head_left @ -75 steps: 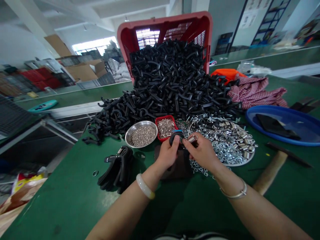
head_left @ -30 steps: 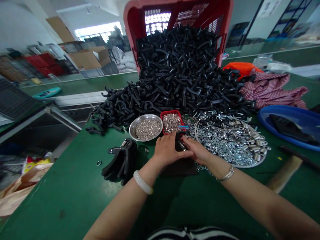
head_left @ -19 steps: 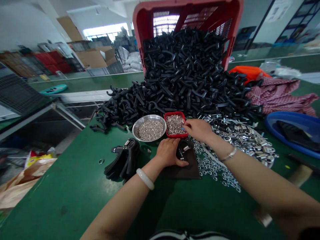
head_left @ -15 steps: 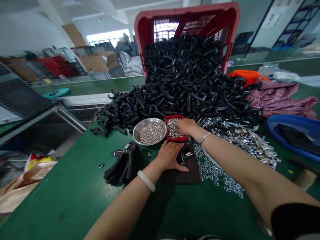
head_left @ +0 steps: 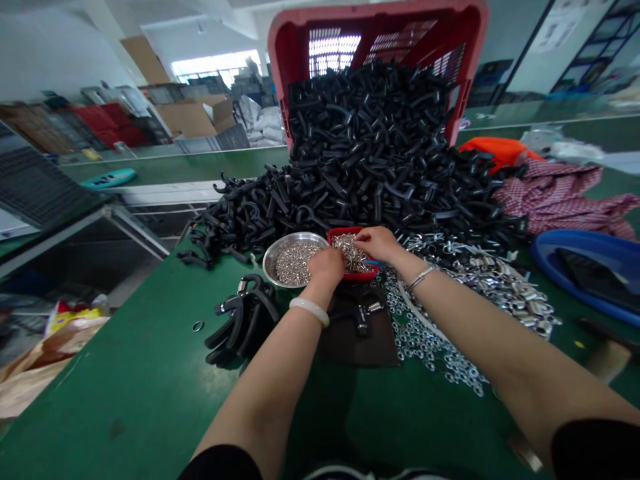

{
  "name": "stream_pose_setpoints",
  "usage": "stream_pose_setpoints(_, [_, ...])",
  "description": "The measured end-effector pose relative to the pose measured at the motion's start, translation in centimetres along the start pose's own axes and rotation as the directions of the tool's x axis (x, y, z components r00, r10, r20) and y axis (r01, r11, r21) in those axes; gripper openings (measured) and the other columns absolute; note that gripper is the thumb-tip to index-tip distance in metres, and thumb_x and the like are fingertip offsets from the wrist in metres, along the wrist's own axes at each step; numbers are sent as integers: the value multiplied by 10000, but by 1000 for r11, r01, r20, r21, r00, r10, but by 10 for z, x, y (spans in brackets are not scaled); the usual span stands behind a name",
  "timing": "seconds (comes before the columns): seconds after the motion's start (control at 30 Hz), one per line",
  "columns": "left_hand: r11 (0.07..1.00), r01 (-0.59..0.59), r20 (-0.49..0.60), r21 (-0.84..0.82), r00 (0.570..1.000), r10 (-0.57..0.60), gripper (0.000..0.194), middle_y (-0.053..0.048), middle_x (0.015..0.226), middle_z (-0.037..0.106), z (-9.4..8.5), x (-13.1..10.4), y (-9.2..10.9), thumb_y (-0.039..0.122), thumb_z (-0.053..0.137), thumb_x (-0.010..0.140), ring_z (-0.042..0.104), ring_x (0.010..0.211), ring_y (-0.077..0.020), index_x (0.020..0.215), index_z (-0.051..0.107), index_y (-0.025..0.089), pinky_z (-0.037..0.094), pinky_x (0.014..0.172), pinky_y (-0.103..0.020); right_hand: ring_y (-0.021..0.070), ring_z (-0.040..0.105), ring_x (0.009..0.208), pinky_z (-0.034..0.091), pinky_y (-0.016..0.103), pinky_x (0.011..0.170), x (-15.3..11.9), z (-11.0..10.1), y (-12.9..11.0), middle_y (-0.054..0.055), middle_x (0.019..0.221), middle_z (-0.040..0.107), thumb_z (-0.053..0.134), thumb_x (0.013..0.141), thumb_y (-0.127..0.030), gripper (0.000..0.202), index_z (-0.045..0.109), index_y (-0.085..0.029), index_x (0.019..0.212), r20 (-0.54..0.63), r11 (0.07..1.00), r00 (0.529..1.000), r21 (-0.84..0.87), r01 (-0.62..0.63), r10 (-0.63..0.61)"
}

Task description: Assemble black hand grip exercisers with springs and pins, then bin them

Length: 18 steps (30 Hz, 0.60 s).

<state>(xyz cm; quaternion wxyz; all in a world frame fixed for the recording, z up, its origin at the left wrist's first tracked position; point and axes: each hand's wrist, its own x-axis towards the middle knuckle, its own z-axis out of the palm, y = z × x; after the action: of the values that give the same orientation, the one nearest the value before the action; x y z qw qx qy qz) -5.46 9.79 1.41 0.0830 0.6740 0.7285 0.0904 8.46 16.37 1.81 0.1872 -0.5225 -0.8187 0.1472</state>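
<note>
My left hand [head_left: 327, 265] reaches over the right rim of a round metal bowl [head_left: 271, 268] full of small metal parts; its fingertips are hidden behind the hand. My right hand [head_left: 376, 243] has thumb and fingers pinched together above a red tray [head_left: 369, 275] of small metal pins, and what is in the pinch is too small to make out. Below the hands lies a dark square mat [head_left: 360, 347], bearing a black plastic lever [head_left: 361, 317] with a spring [head_left: 373, 307]. To the left several black levers [head_left: 243, 323] are stacked.
Behind the bowls a large heap of black levers [head_left: 370, 153] spills from a tipped red crate [head_left: 380, 13]. Washers [head_left: 425, 343] and metal sleeves [head_left: 520, 293] spread to the right, beside a blue basin [head_left: 590, 243] and a hammer [head_left: 607, 357]. A single ring [head_left: 198, 326] lies at left.
My left hand has moved from the mat forward and left to the metal bowl, uncovering the lever on the mat. My right hand has lifted slightly from the pins.
</note>
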Motion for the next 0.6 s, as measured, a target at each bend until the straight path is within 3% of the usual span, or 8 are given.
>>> stream_pose_setpoints(0.17, [994, -99, -11, 53, 995, 100, 264, -128, 1069, 596, 3, 0, -5, 361, 560, 768, 560, 973, -298, 975, 662, 233, 436, 785, -394, 116, 598, 709, 419, 203, 640, -5, 1, 7, 14, 802, 683, 560, 756, -270, 190, 687, -168, 854, -29, 992, 999, 123, 19, -15])
stream_pose_setpoints(0.3, [994, -89, 51, 65, 995, 86, 224, -131, 985, 633, 3, 4, -1, 330, 544, 780, 584, 933, -283, 937, 664, 225, 436, 774, -394, 119, 581, 642, 395, 219, 595, -7, 3, 7, 13, 720, 676, 589, 735, -321, 192, 700, -168, 771, -35, 990, 999, 138, 36, -31])
stream_pose_setpoints(0.47, [998, -33, 23, 51, 999, 32, 234, -106, 965, 648, 7, 3, -1, 311, 437, 846, 603, 900, -233, 976, 616, 234, 440, 766, -359, 129, 549, 583, 365, 241, 558, -7, 2, 11, 21, 627, 653, 610, 711, -398, 250, 692, -170, 651, -70, 995, 998, 102, 10, -3])
stream_pose_setpoints(0.6, [995, -44, 42, 87, 998, 40, 258, -96, 972, 652, 6, 2, -3, 355, 480, 821, 602, 903, -232, 1025, 594, 246, 448, 768, -349, 125, 555, 605, 377, 233, 566, -20, -3, 6, 23, 686, 662, 563, 754, -358, 236, 685, -156, 756, -134, 991, 990, 133, -33, 51])
